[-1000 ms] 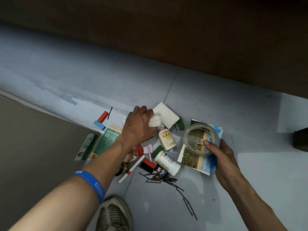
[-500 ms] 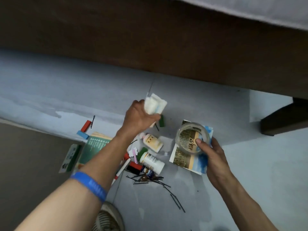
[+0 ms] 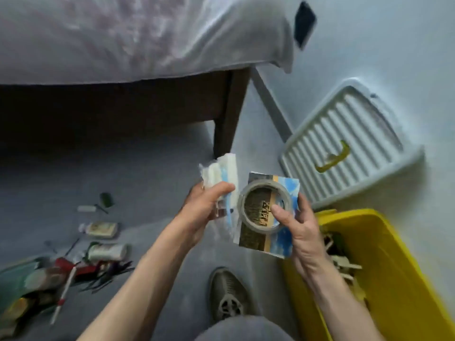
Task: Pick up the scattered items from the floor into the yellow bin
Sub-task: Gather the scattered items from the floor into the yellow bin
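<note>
My left hand point(image 3: 202, 210) grips a white tissue packet point(image 3: 222, 173) with a blue stripe, held up above the floor. My right hand point(image 3: 299, 232) holds a clear tape roll point(image 3: 264, 209) pressed by the thumb onto a blue and brown picture card point(image 3: 283, 244). Both hands are raised side by side, just left of the yellow bin point(image 3: 394, 271) at the lower right, which has several pale pieces inside. Left on the floor lie two white bottles point(image 3: 105, 252), black hairpins point(image 3: 108, 274), a red item point(image 3: 64, 264) and a white stick point(image 3: 64, 294).
A bed with a grey cover point(image 3: 138, 38) and a dark wooden leg point(image 3: 229, 112) stands behind. The white ribbed bin lid point(image 3: 344, 143) with a yellow handle lies on the floor above the bin. My shoe point(image 3: 227, 294) is below the hands.
Both hands rose from the floor pile and swung right toward the yellow bin, carrying the tissue packet, tape roll and card. The view turned right, bringing bin and lid into sight.
</note>
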